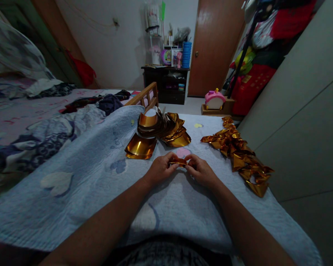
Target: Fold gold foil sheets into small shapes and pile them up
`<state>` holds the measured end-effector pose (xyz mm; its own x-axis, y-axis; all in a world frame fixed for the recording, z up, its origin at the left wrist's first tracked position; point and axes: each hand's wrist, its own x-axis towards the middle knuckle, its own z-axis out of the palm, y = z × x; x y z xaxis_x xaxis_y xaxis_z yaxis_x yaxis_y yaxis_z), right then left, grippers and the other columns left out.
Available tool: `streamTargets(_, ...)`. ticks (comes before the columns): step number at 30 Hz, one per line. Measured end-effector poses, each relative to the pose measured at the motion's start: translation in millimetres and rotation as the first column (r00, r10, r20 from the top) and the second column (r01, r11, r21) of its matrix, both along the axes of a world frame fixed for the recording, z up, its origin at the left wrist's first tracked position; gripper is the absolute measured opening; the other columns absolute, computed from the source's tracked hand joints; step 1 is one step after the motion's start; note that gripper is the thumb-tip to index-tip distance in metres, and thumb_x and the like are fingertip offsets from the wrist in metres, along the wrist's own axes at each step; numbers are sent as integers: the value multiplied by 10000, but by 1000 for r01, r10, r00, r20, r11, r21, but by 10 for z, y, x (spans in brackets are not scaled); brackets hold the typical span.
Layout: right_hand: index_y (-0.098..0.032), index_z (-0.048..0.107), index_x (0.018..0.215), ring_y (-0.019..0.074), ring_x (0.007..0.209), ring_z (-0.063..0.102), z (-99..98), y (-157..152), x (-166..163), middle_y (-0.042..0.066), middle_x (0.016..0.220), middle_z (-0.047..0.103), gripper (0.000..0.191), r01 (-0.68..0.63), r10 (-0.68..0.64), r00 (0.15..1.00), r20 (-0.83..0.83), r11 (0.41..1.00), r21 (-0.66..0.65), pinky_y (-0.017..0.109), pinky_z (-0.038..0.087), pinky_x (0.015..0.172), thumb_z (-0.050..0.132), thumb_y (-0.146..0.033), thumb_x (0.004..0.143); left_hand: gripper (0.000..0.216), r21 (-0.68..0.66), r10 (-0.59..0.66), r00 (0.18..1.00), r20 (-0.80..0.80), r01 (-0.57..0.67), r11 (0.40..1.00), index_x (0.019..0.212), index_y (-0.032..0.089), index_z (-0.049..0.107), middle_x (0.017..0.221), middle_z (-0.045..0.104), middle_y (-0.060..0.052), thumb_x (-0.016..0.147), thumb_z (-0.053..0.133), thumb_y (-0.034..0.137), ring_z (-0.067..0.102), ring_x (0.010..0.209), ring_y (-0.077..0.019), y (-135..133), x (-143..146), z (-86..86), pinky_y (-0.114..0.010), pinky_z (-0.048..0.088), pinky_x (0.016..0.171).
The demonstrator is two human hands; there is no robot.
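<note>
Both hands meet over a light blue blanket (100,173) and pinch one small piece of gold foil paper (178,162). My left hand (161,169) grips its left end with curled fingers. My right hand (200,170) grips its right end the same way. Just beyond the hands lies a stack of flat, curling gold foil sheets (155,135). To the right runs a row of folded gold foil pieces (238,153).
The blanket covers a bed with a wooden footboard (144,96). Crumpled clothes and bedding (58,129) lie at the left. A pale wardrobe (302,122) stands close on the right. A dark cabinet (166,83), a brown door (215,48) and a pink toy (214,99) are at the far end.
</note>
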<state>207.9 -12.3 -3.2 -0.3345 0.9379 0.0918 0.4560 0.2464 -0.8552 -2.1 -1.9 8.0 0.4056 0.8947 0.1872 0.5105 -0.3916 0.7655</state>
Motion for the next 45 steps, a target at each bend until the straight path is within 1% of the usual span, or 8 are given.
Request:
streamTargets(14, -189, 566, 1034, 120, 532, 480, -36, 11, -19, -72, 601, 535, 190, 20, -20, 1000, 7, 999, 34, 237, 329, 553, 537, -234, 852, 163, 7, 0, 999, -38, 0, 1000, 1019, 189, 616, 823, 691, -10, 874, 554, 232, 621, 697, -157, -5, 12, -15, -259, 437, 668)
streamTargets(22, -185, 571, 1043, 118, 540, 486, -45, 18, -22, -71, 609, 540, 200, 29, -30, 999, 26, 999, 42, 232, 339, 561, 534, -208, 848, 171, 19, 1, 998, -62, 0, 1000, 1027, 193, 612, 847, 696, -15, 874, 544, 230, 631, 728, -165, -2, 16, -18, -262, 435, 689)
streamTargets(29, -190, 574, 1033, 117, 544, 483, -46, 17, -27, -72, 610, 539, 211, 38, -39, 999, 26, 998, 53, 226, 339, 565, 531, -169, 828, 156, 20, 0, 997, -75, 1, 1000, 1007, 203, 604, 799, 671, 2, 862, 550, 224, 610, 695, -158, -13, 21, -14, -250, 414, 650)
streamTargets(33, -194, 566, 1051, 118, 545, 480, -42, 16, -34, -73, 612, 548, 241, 46, -49, 998, 40, 997, 64, 226, 337, 574, 518, -157, 817, 158, 2, -9, 998, -58, 9, 1000, 1015, 209, 608, 831, 693, -6, 872, 541, 223, 634, 737, -168, -23, 30, -3, -253, 434, 677)
streamTargets(36, -199, 556, 1025, 121, 527, 466, -30, 10, -39, -75, 596, 532, 205, 49, -52, 997, 50, 997, 63, 232, 323, 563, 502, -174, 829, 159, -6, -20, 999, -48, 20, 1000, 1015, 211, 617, 875, 712, -16, 880, 533, 222, 654, 788, -177, -24, 35, -5, -255, 450, 702)
streamTargets(39, -210, 543, 945, 128, 531, 457, -20, 7, -40, -68, 595, 517, 131, 69, -76, 994, 80, 994, 80, 239, 314, 559, 501, -187, 823, 155, -7, -27, 998, -52, 27, 1000, 1015, 207, 622, 880, 716, -20, 888, 536, 230, 660, 801, -181, -22, 37, -17, -256, 458, 711)
streamTargets(42, -217, 523, 859, 135, 568, 471, -22, 12, -36, -45, 638, 536, 47, 101, -112, 990, 92, 988, 115, 246, 328, 578, 516, -205, 815, 172, -2, -26, 998, -61, 26, 1000, 1042, 204, 633, 895, 723, -27, 903, 542, 250, 662, 802, -182, -18, 38, -23, -258, 459, 713)
streamTargets(45, -220, 509, 826, 139, 597, 494, -38, 20, -26, -29, 675, 560, 19, 120, -131, 988, 79, 984, 132, 250, 344, 596, 522, -219, 812, 195, 17, 4, 998, -71, -3, 1000, 1068, 205, 646, 916, 731, -31, 900, 569, 267, 660, 786, -177, -18, 33, -15, -260, 457, 707)
